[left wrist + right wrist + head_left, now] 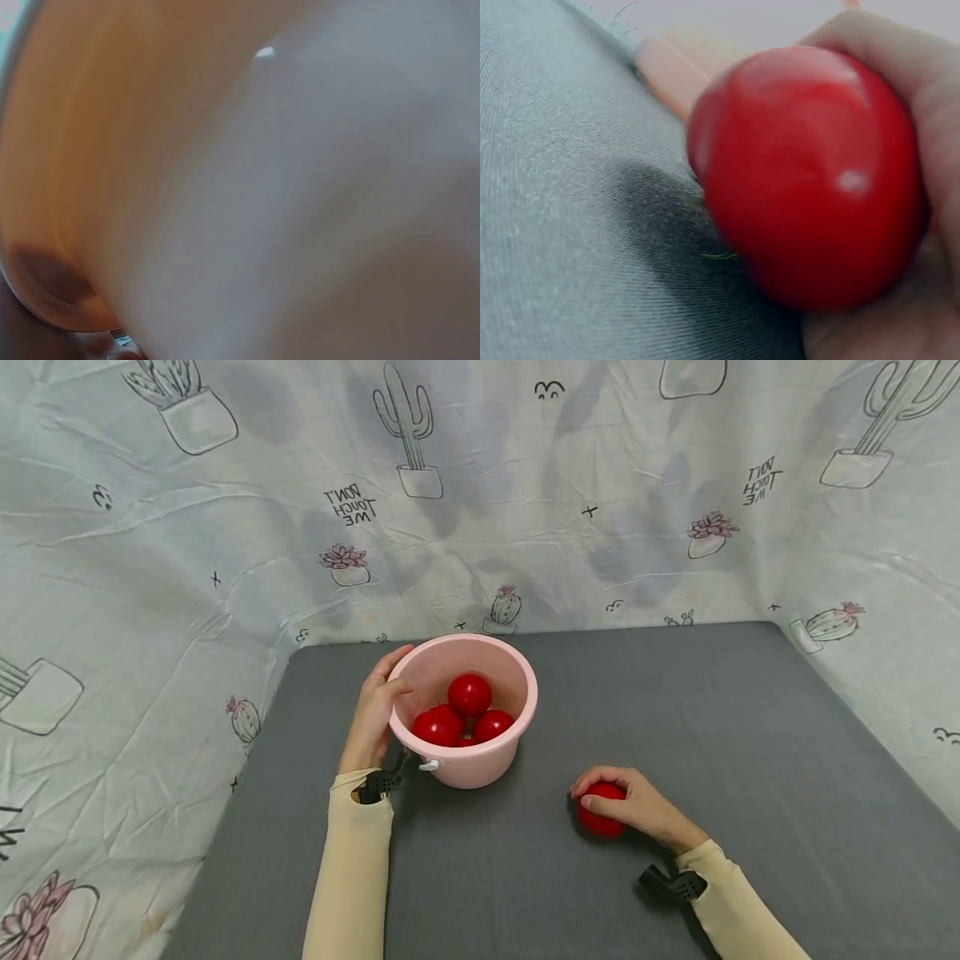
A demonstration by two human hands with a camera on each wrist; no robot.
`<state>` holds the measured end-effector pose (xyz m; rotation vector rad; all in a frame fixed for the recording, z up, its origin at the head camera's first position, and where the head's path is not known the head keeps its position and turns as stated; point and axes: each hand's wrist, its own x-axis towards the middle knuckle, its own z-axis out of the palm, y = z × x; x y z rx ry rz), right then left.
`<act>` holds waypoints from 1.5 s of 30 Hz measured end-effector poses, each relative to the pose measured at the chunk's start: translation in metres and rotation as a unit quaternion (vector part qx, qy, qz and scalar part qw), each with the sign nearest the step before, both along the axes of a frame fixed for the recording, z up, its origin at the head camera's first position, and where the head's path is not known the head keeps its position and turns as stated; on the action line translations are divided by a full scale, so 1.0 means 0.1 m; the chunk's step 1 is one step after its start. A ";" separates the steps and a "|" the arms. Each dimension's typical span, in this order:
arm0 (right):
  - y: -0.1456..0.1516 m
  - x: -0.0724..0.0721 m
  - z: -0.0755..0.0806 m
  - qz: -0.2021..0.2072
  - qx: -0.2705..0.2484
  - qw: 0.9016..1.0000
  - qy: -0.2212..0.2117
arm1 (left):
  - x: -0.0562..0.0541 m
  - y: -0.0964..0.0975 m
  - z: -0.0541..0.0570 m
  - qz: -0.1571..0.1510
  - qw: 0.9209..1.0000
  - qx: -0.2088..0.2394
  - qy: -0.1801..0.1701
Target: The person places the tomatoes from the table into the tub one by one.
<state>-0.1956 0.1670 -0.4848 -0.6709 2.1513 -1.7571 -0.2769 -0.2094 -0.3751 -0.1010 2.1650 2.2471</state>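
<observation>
My left hand (pixel 372 714) grips the left side of a pink bucket (pixel 476 770), the thumb hooked over its rim. The bucket's pale wall (pixel 225 195) fills most of the left wrist view. Several glossy red tomatoes lie inside, one tomato (pixel 469 695) on top of the others. To the right of the bucket and nearer to me, my right hand (pixel 641 807) curls its fingers and thumb round another red tomato (pixel 602 824). In the right wrist view this tomato (pixel 817 180) is close over the grey cloth, with thin green bits at its underside.
A grey cloth-covered table (pixel 712 718) lies under everything. White curtains (pixel 525 543) printed with cacti hang behind it and at both sides. The bucket's white handle joint (pixel 429 766) sticks out at the front left.
</observation>
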 end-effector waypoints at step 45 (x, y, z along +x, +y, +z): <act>-0.36 -1.20 1.89 -0.122 -0.273 0.954 -0.008 | 0.07 -0.03 0.03 0.001 1.000 -0.012 0.004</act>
